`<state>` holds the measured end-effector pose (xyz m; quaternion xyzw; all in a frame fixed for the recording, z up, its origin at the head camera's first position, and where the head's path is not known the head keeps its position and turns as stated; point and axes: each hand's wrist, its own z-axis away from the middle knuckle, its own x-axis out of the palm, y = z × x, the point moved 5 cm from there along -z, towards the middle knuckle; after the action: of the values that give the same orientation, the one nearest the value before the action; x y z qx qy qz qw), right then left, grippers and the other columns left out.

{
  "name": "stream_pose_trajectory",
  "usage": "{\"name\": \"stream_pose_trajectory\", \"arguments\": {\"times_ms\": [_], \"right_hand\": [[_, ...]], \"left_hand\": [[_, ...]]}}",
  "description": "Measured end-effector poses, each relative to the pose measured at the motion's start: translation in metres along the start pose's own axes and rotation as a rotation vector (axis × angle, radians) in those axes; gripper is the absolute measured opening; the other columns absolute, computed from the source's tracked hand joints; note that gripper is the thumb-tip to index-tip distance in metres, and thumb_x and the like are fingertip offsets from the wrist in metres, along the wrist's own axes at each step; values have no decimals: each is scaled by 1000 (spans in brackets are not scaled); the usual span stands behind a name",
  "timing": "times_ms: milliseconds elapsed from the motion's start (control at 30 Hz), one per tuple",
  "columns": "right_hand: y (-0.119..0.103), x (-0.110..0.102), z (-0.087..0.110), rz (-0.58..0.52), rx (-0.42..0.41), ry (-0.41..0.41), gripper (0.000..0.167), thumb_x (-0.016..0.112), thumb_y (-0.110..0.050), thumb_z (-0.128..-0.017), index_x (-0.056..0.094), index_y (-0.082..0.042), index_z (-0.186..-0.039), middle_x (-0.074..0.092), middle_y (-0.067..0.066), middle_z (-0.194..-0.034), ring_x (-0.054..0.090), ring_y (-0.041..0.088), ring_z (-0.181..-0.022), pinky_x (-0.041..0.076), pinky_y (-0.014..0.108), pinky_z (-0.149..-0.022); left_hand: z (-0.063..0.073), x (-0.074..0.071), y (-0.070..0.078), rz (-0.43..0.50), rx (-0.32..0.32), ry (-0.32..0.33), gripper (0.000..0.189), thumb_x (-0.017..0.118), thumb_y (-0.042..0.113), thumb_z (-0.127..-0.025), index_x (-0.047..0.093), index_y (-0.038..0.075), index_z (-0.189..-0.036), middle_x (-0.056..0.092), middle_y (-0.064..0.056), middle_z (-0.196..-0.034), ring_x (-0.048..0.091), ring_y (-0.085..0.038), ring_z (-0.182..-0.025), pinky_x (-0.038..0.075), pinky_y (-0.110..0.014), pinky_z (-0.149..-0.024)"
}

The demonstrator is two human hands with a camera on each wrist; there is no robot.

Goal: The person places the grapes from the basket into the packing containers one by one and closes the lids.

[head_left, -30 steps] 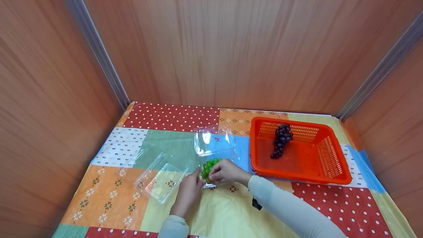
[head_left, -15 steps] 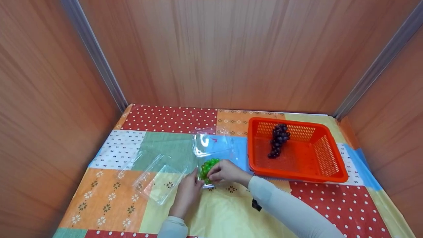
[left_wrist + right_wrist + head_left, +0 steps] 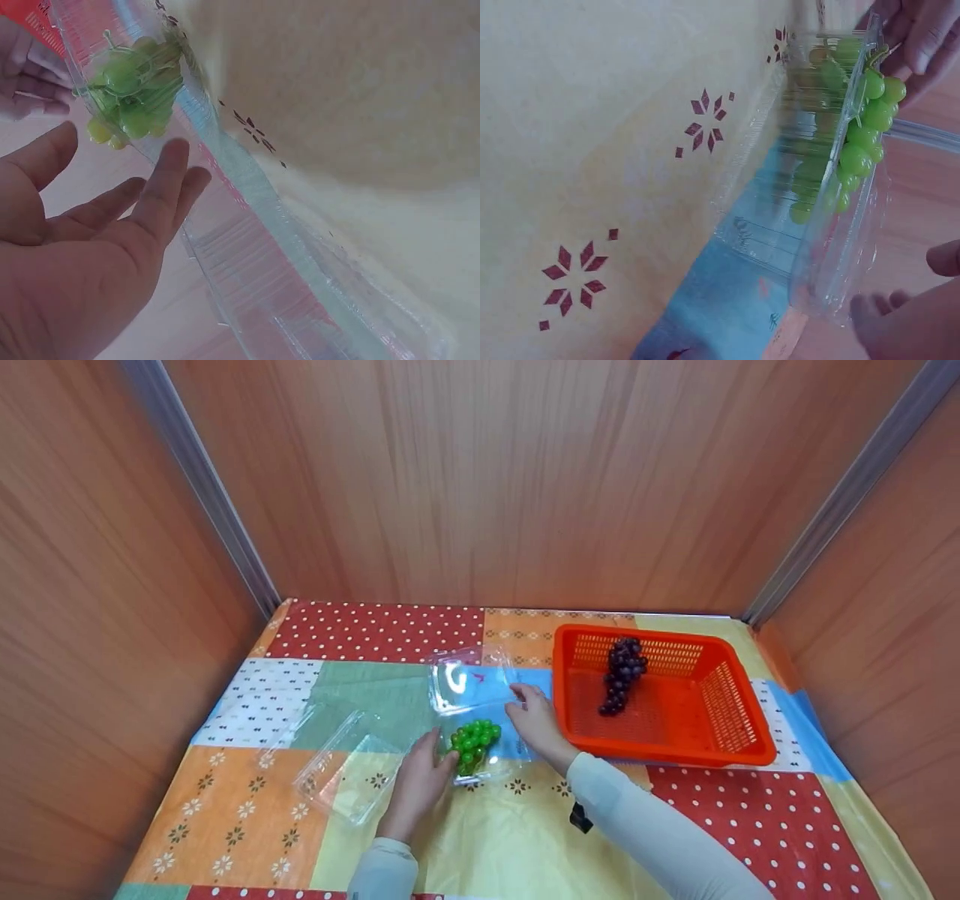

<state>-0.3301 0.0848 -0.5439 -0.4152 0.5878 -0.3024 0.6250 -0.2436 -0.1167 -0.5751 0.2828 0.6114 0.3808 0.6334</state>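
Note:
A bunch of green grapes [image 3: 474, 742] lies in the clear plastic clamshell box [image 3: 491, 772], whose lid [image 3: 457, 701] is folded back away from me. Some grapes rise above the rim in the right wrist view. Beside the box's left wall is my left hand [image 3: 418, 780], fingers extended and holding nothing; whether they touch the plastic I cannot tell. My right hand [image 3: 536, 724] is off the grapes, near the box's right side where lid and base join. Its fingers are loosely bent with nothing between them.
To the right stands an orange-red plastic basket [image 3: 671, 750] with a bunch of dark purple grapes [image 3: 622, 675] inside. Another clear clamshell box [image 3: 349, 780] sits open at the left. A patchwork tablecloth [image 3: 247, 810] covers the table, with wood-grain panels [image 3: 480, 487] around it.
My right hand has let go of the green grapes and moved up and right, toward the lid. The left hand's fingers have drawn slightly off the box's edge. The head view has shifted slightly.

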Motion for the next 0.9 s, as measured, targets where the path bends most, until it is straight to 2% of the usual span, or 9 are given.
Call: {"name": "stream_pose_trajectory", "arguments": {"times_ms": [133, 233, 400, 500, 600, 700, 800, 900], "right_hand": [[9, 4, 1, 69, 77, 1, 56, 53, -27, -103, 37, -4, -151, 35, 16, -153, 38, 35, -139, 32, 52, -114], [16, 8, 3, 70, 159, -30, 66, 50, -36, -104, 24, -8, -157, 27, 13, -159, 29, 33, -145, 26, 54, -116], [24, 11, 6, -9, 297, -80, 74, 48, -47, -103, 14, -15, -160, 21, 8, -164, 23, 32, -149, 22, 58, -116], [24, 11, 5, -65, 317, -91, 74, 48, -46, -103, 13, -15, -161, 18, 8, -165, 20, 32, -150, 21, 58, -116], [22, 12, 3, -122, 305, -102, 73, 49, -42, -103, 14, -13, -161, 17, 10, -165, 17, 33, -151, 20, 58, -117], [22, 14, 3, -182, 299, -106, 73, 50, -41, -103, 15, -12, -160, 19, 10, -165, 18, 33, -150, 21, 57, -117], [25, 12, 4, -224, 312, -86, 71, 48, -46, -103, 17, -17, -160, 23, 5, -164, 21, 32, -150, 24, 58, -115], [29, 11, 5, -267, 329, -70, 72, 42, -57, -102, 17, -23, -160, 22, 1, -164, 19, 30, -150, 22, 59, -116]], "left_hand": [[-11, -4, 5, 125, -14, -38, 58, 53, 28, -104, 34, 5, -154, 33, -21, -157, 28, -41, -145, 23, -56, -116], [-19, -6, 9, 204, -50, -75, 63, 48, 35, -105, 25, 8, -158, 25, -21, -161, 21, -42, -147, 19, -59, -116], [-30, -7, 13, 284, -104, -122, 70, 45, 43, -105, 13, 17, -161, 17, -17, -164, 14, -41, -150, 14, -63, -115], [-37, -3, 13, 320, -123, -143, 70, 43, 44, -105, 9, 20, -162, 13, -15, -165, 10, -40, -150, 12, -65, -115], [-41, -2, 11, 338, -132, -126, 71, 43, 41, -106, 6, 21, -162, 9, -13, -166, 7, -38, -151, 10, -62, -117], [-42, -3, 9, 352, -111, -91, 72, 45, 37, -106, 4, 19, -162, 10, -17, -165, 8, -40, -150, 11, -61, -117], [-43, -6, 9, 359, -86, -62, 74, 47, 36, -105, 3, 15, -161, 16, -21, -163, 14, -43, -149, 14, -61, -117], [-45, -9, 9, 340, -76, -42, 75, 45, 38, -105, 3, 12, -161, 22, -24, -158, 22, -45, -146, 20, -59, -116]]}}
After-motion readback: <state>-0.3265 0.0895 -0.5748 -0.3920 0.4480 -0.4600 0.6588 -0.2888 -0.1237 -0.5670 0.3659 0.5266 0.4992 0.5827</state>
